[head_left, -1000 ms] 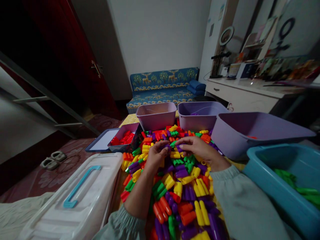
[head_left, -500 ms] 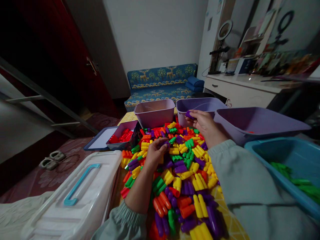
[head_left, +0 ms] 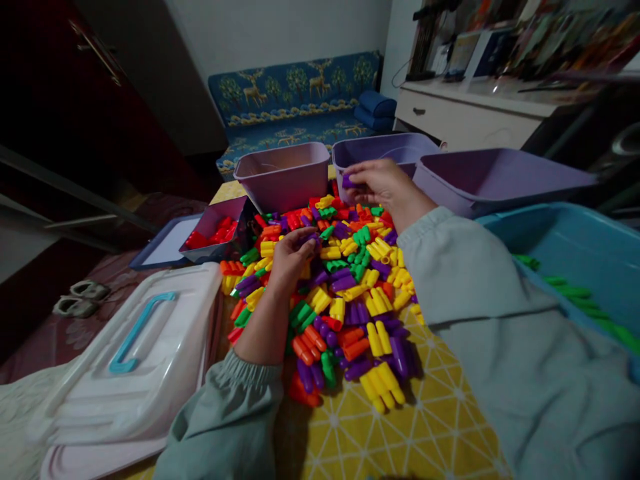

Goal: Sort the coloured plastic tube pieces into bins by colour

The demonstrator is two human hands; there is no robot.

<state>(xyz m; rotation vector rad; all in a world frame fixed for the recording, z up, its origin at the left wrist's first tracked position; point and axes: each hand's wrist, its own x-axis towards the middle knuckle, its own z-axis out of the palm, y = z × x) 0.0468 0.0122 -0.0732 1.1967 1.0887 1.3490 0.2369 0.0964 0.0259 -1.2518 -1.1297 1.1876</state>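
Observation:
A wide heap of bullet-shaped plastic building blocks (head_left: 350, 267) in yellow, green, red, orange and purple covers the tabletop. My right hand (head_left: 383, 187) is raised at the far side of the heap, in front of the middle purple bin (head_left: 395, 150). Its fingers pinch a purple block (head_left: 351, 181). Over the left part of the heap, my left hand (head_left: 295, 250) has its thumb and fingers closed around another purple block (head_left: 314, 240), which is partly hidden by the fingers.
A pinkish bin (head_left: 283, 177) stands at the back and another purple bin (head_left: 500, 173) at right. Green blocks lie in the blue tub (head_left: 555, 230); red ones fill a small box (head_left: 220, 250). A white lid with a blue handle (head_left: 145, 333) lies left, on the yellow tablecloth's (head_left: 390, 433) side.
The view has tilted downward, so the bins and heap sit higher and more tablecloth shows. Both hands still hold purple blocks, in much the same places over the heap.

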